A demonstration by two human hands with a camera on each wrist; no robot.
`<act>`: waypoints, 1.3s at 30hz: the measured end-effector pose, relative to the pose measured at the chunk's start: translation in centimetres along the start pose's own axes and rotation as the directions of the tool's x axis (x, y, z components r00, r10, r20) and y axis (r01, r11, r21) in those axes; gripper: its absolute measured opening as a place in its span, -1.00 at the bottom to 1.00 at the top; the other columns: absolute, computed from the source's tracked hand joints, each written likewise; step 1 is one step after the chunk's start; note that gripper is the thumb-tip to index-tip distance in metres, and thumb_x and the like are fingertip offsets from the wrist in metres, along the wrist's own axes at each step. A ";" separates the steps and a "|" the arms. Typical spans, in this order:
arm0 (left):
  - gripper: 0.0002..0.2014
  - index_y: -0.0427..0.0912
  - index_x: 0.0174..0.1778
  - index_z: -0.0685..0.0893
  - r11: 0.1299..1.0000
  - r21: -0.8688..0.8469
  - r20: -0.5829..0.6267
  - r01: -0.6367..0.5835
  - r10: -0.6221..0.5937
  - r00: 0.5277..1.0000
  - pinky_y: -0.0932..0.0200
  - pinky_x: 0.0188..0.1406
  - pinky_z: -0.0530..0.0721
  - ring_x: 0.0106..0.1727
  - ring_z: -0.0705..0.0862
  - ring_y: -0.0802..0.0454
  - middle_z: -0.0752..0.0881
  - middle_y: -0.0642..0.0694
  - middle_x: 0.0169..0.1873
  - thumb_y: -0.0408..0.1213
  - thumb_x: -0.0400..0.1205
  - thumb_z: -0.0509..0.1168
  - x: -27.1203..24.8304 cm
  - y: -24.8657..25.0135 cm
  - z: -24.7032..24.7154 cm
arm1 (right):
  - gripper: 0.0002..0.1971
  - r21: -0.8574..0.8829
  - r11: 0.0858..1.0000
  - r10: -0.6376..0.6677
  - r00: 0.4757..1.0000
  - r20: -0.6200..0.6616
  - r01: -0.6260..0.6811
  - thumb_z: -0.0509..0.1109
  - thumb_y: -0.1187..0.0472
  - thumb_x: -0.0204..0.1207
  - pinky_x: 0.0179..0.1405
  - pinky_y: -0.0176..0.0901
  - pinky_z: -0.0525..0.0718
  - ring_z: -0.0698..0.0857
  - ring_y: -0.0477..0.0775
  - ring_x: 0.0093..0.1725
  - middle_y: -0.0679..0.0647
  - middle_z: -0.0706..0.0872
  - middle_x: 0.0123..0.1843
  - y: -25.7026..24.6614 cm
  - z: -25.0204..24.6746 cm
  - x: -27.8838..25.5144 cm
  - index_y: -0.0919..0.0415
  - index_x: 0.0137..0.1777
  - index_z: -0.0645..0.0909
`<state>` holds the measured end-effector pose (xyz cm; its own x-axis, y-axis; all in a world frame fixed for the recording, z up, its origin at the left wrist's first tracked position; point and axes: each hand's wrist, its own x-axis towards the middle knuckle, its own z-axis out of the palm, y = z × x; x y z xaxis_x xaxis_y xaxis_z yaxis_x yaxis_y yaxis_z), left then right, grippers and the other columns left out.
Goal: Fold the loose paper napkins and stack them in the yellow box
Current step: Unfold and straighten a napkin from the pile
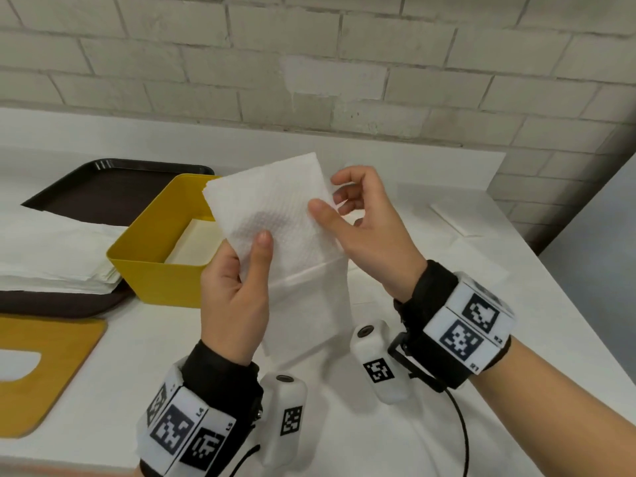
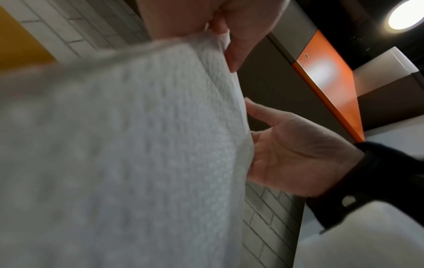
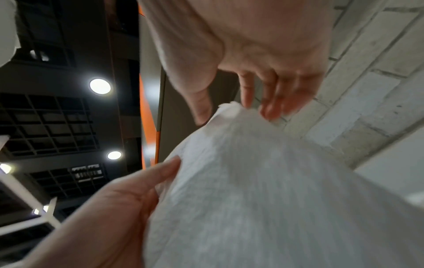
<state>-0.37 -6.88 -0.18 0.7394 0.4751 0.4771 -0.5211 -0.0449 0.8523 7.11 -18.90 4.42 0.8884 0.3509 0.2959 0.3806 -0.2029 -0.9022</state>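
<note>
Above the white counter: both hands are holding one paper napkin in the air, just right of the yellow box.
Step in hand: folding, judged mid-fold; a crease line is showing across the napkin below the held upper part, and the lower length is hanging down toward the counter.
Left hand: pinching the napkin's lower left part, thumb lying on the near face, fingers behind the sheet and hidden in the head view.
Right hand: pinching the napkin's right edge between thumb and fingers; in the right wrist view the fingertips are closing on the paper's corner.
Napkin versus hands: stretched between the two grips, upper corner rising above both hands, tilted slightly left.
Next move, as a judgement: bringing the hanging half up to meet the held half, edges squared, then pressing the crease; thin embossed paper is likely to slip or skew unless both pinches are kept even.
Yellow box: sitting open beside a dark tray, with what looks like folded napkins already lying inside.
Loose napkin stack: resting on the tray, left of the box, well apart from the hands.
Yellow lid: lying flat at near left.
Progress: many sheets are seemingly still waiting.
</note>
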 end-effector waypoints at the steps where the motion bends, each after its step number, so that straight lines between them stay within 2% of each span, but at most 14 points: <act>1: -0.80 0.05 0.07 0.60 0.999 -0.029 -0.018 0.013 -0.014 1.000 0.39 0.01 0.63 0.12 0.69 0.31 0.75 0.35 -0.05 -0.22 0.58 0.18 -0.1 0.0 -0.1 | -0.63 -0.009 0.999 0.053 0.996 0.070 -0.052 0.44 0.04 0.44 0.00 -0.42 0.55 0.56 -0.20 -0.01 -0.12 0.57 0.02 0.2 -0.1 -0.2 -0.01 0.17 0.38; 5: -0.50 0.00 0.38 0.26 1.000 -0.019 -0.072 -0.018 0.016 0.997 0.05 0.28 0.59 0.36 0.55 0.05 0.53 -0.06 0.34 -0.32 0.55 0.26 -0.3 -0.2 -1.1 | -0.68 -0.062 0.993 0.114 0.915 0.387 -0.097 0.37 0.20 0.55 0.29 0.09 0.60 0.67 -0.01 0.22 0.00 0.68 0.25 0.8 0.3 -1.5 0.08 0.29 0.49; 9: -0.23 0.11 0.38 0.11 0.999 -0.021 -0.108 0.033 -0.035 0.994 0.29 0.09 0.62 0.19 0.62 0.13 0.47 -0.08 0.20 -0.67 0.49 0.31 0.1 0.1 -3.8 | -0.67 -0.355 0.919 0.034 0.860 0.508 0.173 0.23 0.21 0.64 0.27 0.07 0.55 0.64 0.09 0.21 0.14 0.67 0.24 0.0 -0.3 -1.1 0.25 0.36 0.40; 12: -0.50 -0.01 0.31 0.41 0.965 0.228 0.032 0.132 -0.143 0.989 0.39 -0.11 0.66 0.02 0.66 0.19 0.60 0.09 0.01 -0.60 0.57 0.26 0.0 0.3 -6.4 | -0.74 -0.556 0.764 0.108 0.786 0.609 0.327 0.16 0.24 0.66 0.09 -0.04 0.55 0.63 0.17 0.08 0.14 0.67 0.07 -1.2 -0.6 -0.4 0.27 0.31 0.36; 14: -0.67 0.06 0.13 0.56 0.902 0.401 0.108 0.158 -0.218 0.970 0.30 0.02 0.66 0.05 0.67 0.14 0.67 0.17 0.01 -0.49 0.61 0.28 -0.8 0.0 -7.5 | -0.75 -0.630 0.642 0.133 0.747 0.652 0.436 0.13 0.26 0.66 -0.06 -0.08 0.50 0.57 0.13 0.00 0.07 0.57 -0.01 -2.0 -0.1 -0.4 0.15 0.31 0.33; 17: -0.74 0.04 0.14 0.57 0.829 0.530 0.115 0.179 -0.279 0.953 0.35 0.09 0.56 0.10 0.63 0.17 0.68 0.14 0.06 -0.41 0.63 0.26 -2.6 -0.6 -8.7 | -0.83 -0.678 0.414 0.100 0.710 0.697 0.608 0.09 0.32 0.65 -0.22 -0.10 0.42 0.57 0.19 -0.04 0.08 0.53 -0.03 -2.3 1.7 -0.9 0.11 0.19 0.32; 19: -0.70 -0.03 0.20 0.49 0.811 0.537 0.084 0.231 -0.324 0.942 0.55 0.01 0.50 0.07 0.58 0.40 0.62 0.13 0.08 -0.49 0.64 0.20 -3.7 -1.0 -9.4 | -0.80 -0.650 0.338 0.080 0.668 0.740 0.681 0.10 0.35 0.62 -0.23 -0.09 0.43 0.60 0.20 -0.01 0.10 0.57 0.05 -1.7 3.2 -1.7 0.13 0.19 0.33; 20: -0.69 -0.02 0.17 0.45 0.805 0.531 0.062 0.264 -0.348 0.936 0.56 -0.05 0.51 0.01 0.56 0.46 0.59 0.16 0.03 -0.51 0.63 0.19 -4.2 -1.3 -9.8 | -0.79 -0.627 0.327 0.080 0.640 0.764 0.707 0.11 0.34 0.62 -0.19 -0.08 0.44 0.59 0.18 0.03 0.09 0.57 0.11 -1.2 3.9 -2.1 0.14 0.21 0.34; 24: -0.74 -0.15 0.15 0.31 0.772 0.487 -0.017 0.410 -0.461 0.887 0.34 -0.20 0.53 -0.09 0.54 0.18 0.52 0.05 -0.12 -0.52 0.64 0.16 -5.6 -2.0 -10.4 | -0.71 -0.605 0.376 0.137 0.603 0.786 0.702 0.14 0.24 0.65 0.06 -0.01 0.44 0.55 0.17 0.19 0.09 0.52 0.27 0.3 5.9 -3.1 0.17 0.35 0.30; 27: -0.76 -0.23 0.18 0.29 0.770 0.438 -0.037 0.463 -0.499 0.866 0.42 -0.27 0.54 -0.14 0.53 0.25 0.50 0.06 -0.15 -0.52 0.66 0.13 -5.8 -2.2 -10.0 | -0.71 -0.626 0.403 0.150 0.627 0.765 0.668 0.09 0.33 0.65 -0.12 -0.08 0.42 0.54 0.18 -0.05 0.11 0.56 0.21 1.0 6.8 -3.4 0.17 0.35 0.29; 31: -0.78 -0.23 0.21 0.35 0.781 0.417 -0.072 0.465 -0.482 0.873 0.48 -0.19 0.54 -0.10 0.53 0.29 0.49 0.13 -0.14 -0.50 0.68 0.11 -5.5 -1.8 -9.5 | -0.73 -0.613 0.392 0.101 0.630 0.770 0.686 0.09 0.38 0.62 -0.21 -0.09 0.44 0.60 0.19 -0.03 0.09 0.58 0.14 1.0 7.3 -3.3 0.17 0.29 0.32; 34: -0.70 -0.14 0.18 0.29 0.809 0.362 -0.126 0.463 -0.450 0.884 0.23 -0.01 0.52 0.05 0.53 0.04 0.52 -0.06 0.00 -0.56 0.64 0.14 -5.1 -1.8 -10.0 | -0.80 -0.598 0.434 0.065 0.638 0.767 0.674 0.15 0.22 0.65 -0.13 -0.06 0.46 0.58 0.14 -0.03 0.06 0.58 0.16 0.4 6.6 -3.0 0.15 0.25 0.32; 37: -0.65 -0.11 0.18 0.29 0.800 0.356 -0.126 0.483 -0.471 0.873 0.12 0.08 0.50 0.15 0.50 0.02 0.51 -0.08 0.10 -0.61 0.63 0.13 -4.9 -2.1 -10.3 | -0.75 -0.646 0.419 0.177 0.641 0.747 0.638 0.12 0.12 0.67 -0.07 -0.06 0.40 0.56 0.16 0.04 0.09 0.56 0.21 0.3 5.9 -2.8 0.19 0.28 0.30; 39: -0.68 -0.14 0.18 0.32 0.784 0.380 -0.080 0.491 -0.501 0.862 0.12 0.05 0.54 0.08 0.53 0.05 0.54 -0.01 0.01 -0.61 0.63 0.08 -4.9 -2.2 -9.9 | -0.88 -0.668 0.380 0.242 0.628 0.740 0.640 0.08 0.21 0.68 -0.13 -0.07 0.39 0.51 0.17 -0.13 0.12 0.56 0.09 0.8 6.2 -3.0 0.19 0.15 0.27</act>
<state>-7.08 -0.37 -6.49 0.8643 0.5018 -0.0328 0.1162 -0.1358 0.9839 3.16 -14.44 0.88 0.4601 0.8475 -0.2646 0.8847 -0.4627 0.0561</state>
